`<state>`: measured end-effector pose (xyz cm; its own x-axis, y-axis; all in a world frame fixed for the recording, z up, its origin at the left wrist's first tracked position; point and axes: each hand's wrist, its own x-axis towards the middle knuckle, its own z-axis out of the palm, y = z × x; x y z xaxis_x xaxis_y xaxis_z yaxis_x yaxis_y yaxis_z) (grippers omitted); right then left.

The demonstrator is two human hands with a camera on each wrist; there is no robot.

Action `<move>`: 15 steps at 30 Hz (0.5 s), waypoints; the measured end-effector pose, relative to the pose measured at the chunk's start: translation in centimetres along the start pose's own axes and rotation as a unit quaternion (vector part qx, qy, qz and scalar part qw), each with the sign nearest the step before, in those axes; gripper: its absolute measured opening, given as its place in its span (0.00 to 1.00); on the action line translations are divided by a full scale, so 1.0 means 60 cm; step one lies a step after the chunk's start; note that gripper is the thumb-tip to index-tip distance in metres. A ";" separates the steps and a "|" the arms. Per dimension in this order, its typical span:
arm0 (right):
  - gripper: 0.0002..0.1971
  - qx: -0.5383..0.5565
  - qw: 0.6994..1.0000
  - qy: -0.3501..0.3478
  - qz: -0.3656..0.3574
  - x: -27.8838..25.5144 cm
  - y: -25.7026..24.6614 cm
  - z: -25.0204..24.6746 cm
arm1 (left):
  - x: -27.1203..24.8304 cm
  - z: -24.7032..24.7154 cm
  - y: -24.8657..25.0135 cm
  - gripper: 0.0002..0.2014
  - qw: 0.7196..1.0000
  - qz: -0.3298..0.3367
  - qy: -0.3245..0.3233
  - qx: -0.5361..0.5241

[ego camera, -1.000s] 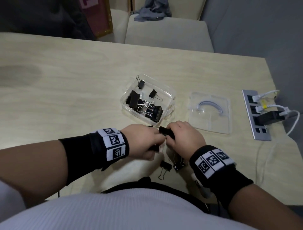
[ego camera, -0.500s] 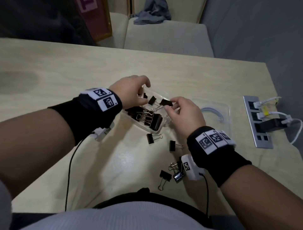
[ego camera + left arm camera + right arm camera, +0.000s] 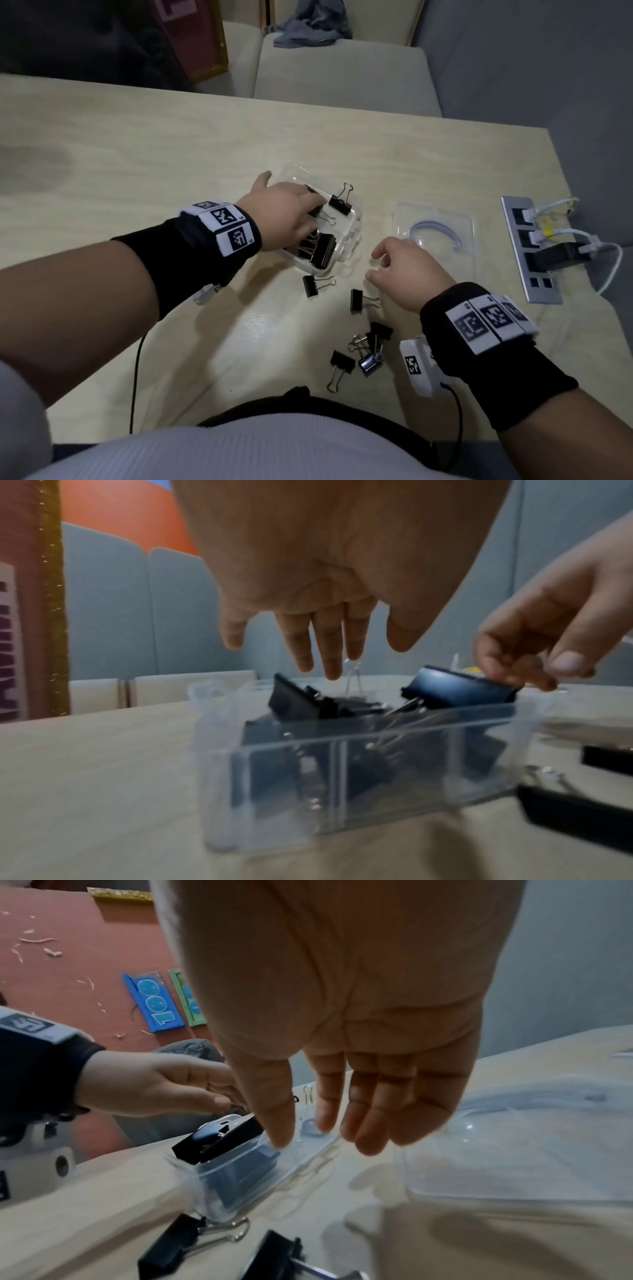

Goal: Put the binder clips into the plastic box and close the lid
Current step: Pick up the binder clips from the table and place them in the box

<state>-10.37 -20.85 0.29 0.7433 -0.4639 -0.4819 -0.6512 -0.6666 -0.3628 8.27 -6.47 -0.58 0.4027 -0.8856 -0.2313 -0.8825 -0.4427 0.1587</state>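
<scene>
A pale wooden bench (image 3: pixel 144 164) carries a clear plastic box (image 3: pixel 354 222) partly filled with binder clips (image 3: pixel 322 250). The left hand (image 3: pixel 284 214) hovers over the box, fingers (image 3: pixel 329 647) loosely spread and empty. The right hand (image 3: pixel 400 270), relaxed and empty, hangs just right of the box. Loose clips (image 3: pixel 368 346) lie nearer; the lid (image 3: pixel 435 236) lies right.

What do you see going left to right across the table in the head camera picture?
Left hand → box → right hand → lid → power strip.
</scene>
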 end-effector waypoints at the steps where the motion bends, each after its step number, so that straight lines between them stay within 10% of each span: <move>1: 0.17 -0.020 1.000 -0.018 0.003 -0.007 0.006 0.001 | -0.009 -0.004 0.008 0.21 0.999 0.027 0.023 0.004; 6: 0.27 -0.109 0.988 -0.103 0.029 -0.055 0.023 0.019 | -0.077 -0.001 0.072 0.16 0.986 0.163 -0.023 0.040; 10: 0.38 -0.116 0.984 -0.125 0.060 -0.081 0.025 0.058 | -0.103 0.035 0.098 0.19 0.975 0.117 -0.141 0.124; 15: 0.28 -0.039 0.997 -0.061 0.034 -0.079 0.013 0.093 | -0.099 0.061 0.093 0.16 0.977 0.076 -0.154 0.123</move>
<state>-15.26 -15.92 -2.16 0.6706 -0.4387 -0.5981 -0.6820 -0.6819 -0.2644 0.05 -3.15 -1.83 0.2030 -0.8380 -0.5065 -0.9736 -0.2277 -0.0134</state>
